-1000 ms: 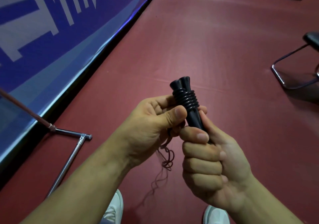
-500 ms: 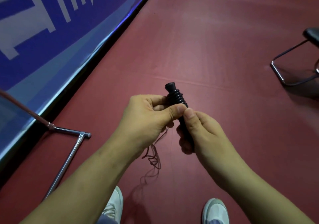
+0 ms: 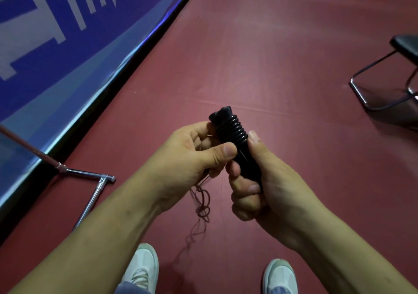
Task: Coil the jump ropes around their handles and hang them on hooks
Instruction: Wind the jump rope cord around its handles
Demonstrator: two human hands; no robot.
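Note:
Two black jump-rope handles (image 3: 228, 128) are held side by side, tips pointing up and away, with several turns of black rope wound round their upper part. My right hand (image 3: 267, 180) grips the lower part of the handles, its thumb lying along the coil. My left hand (image 3: 192, 155) pinches the rope against the handles with thumb and curled fingers. The loose rope (image 3: 202, 203) hangs in curls below my left hand, thin and dark against the floor. No hooks are in view.
A blue and white banner (image 3: 67, 33) runs along the left side of the dark red floor (image 3: 271, 56). A chrome stand leg (image 3: 90, 201) lies on the floor at the left. A black chair with a metal frame (image 3: 384, 85) stands at the right. My white shoes (image 3: 142, 268) are below.
Both hands have turned the handles and added rope to the coil. My right hand has gone from a thumb-and-finger hold back to a full grip on the lower handles.

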